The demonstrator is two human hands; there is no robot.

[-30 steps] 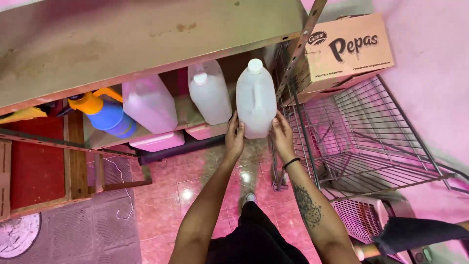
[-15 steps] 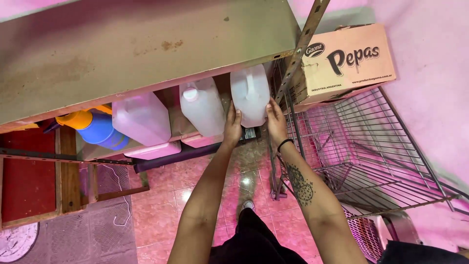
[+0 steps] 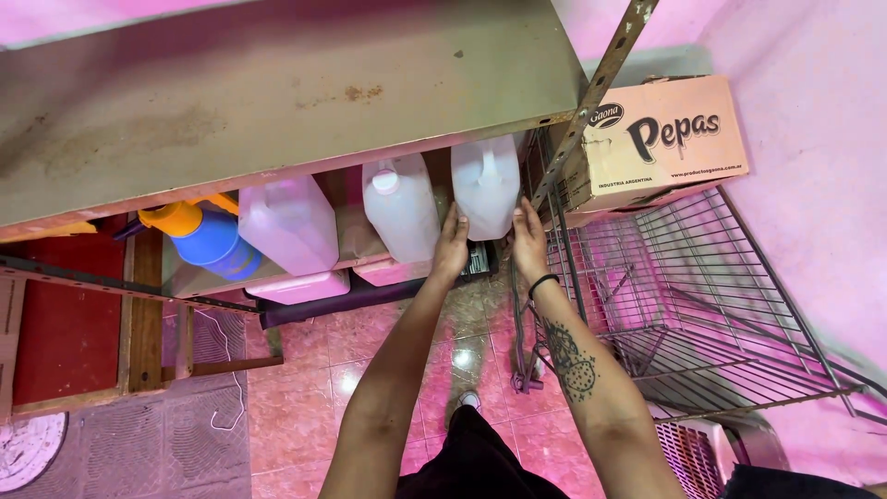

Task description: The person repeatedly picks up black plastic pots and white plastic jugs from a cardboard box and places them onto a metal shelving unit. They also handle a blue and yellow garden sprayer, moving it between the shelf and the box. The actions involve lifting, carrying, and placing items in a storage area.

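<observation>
**Under the metal shelf: seating the right-hand jug**

Beneath the worn metal shelf top (image 3: 277, 102), both hands are on the white plastic jug (image 3: 485, 185) that stands rightmost in a row of three, its upper part tucked out of sight under the shelf edge. The left hand (image 3: 451, 248) lies flat against the jug's lower left side, fingers stretched upward and spread; the right hand (image 3: 528, 242) mirrors it on the lower right, fingers likewise extended. Neither hand curls round a handle: the jug is pressed between two open palms rather than gripped (whether its base already bears on the lower shelf board cannot be told, since the hands cover that edge).

To do this well, the pressure of the two palms should stay even, so the jug goes in straight and does not twist toward the angled steel upright (image 3: 591, 102) just beside it on the right. On the left, the middle jug (image 3: 399, 208) with its white cap stands very near, perhaps touching; a sideways nudge could tip it against the third jug (image 3: 288, 226). The hands are best kept low until the base rests firmly.

A cardboard box (image 3: 661, 143) sits on the wire rack (image 3: 702, 305) to the right, and a blue and orange sprayer bottle (image 3: 208, 238) lies at the far left.
</observation>
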